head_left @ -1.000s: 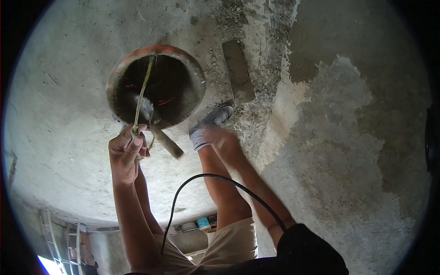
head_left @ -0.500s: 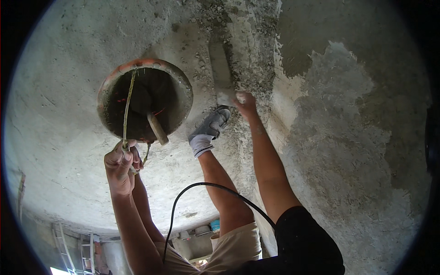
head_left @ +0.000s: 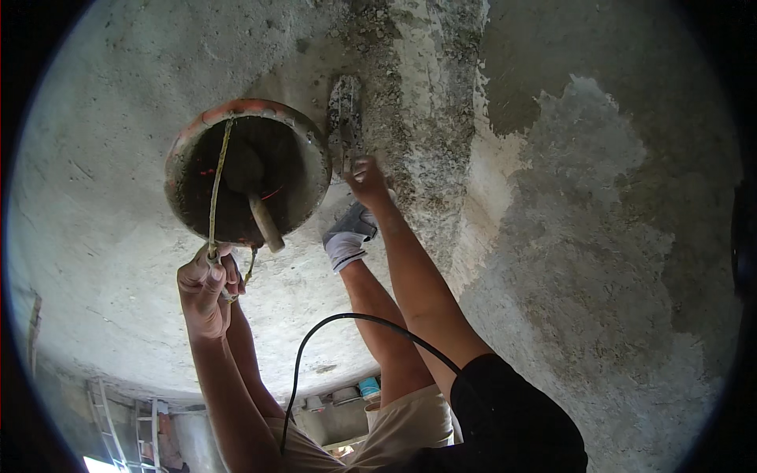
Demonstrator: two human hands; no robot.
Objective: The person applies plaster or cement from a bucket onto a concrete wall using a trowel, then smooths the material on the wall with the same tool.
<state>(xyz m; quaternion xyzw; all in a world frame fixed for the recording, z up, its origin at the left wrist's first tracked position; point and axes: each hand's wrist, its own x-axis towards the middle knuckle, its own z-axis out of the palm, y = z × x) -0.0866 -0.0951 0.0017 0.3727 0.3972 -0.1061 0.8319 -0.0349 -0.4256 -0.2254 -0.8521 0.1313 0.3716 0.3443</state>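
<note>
My left hand (head_left: 203, 292) is closed round the rope handle (head_left: 218, 181) of a round bucket (head_left: 317, 150) with a worn orange, mortar-caked rim. Inside the dark bucket rests a tool whose wooden handle (head_left: 266, 225) leans out over the near rim; its head is hard to make out. Just right of the bucket, my right hand (head_left: 368, 183) grips a long, flat plastering trowel (head_left: 344, 110). Grey crumbs and rubble show on the blade, which points away from me close to the floor. The hand is slightly blurred, and the trowel's handle is mostly hidden by the fingers.
Loose rubble (head_left: 426, 150) runs along the foot of a partly plastered wall (head_left: 583, 236) at my right. My shoe (head_left: 351, 225) stands on the concrete floor (head_left: 102, 221) below the trowel. A black cable (head_left: 347, 317) loops across my lap. Ladders (head_left: 110, 426) stand at the lower left.
My right hand has moved left with the trowel, from the rubble strip toward the bucket. Crumbs now show on the blade. The left hand and the bucket have barely shifted.
</note>
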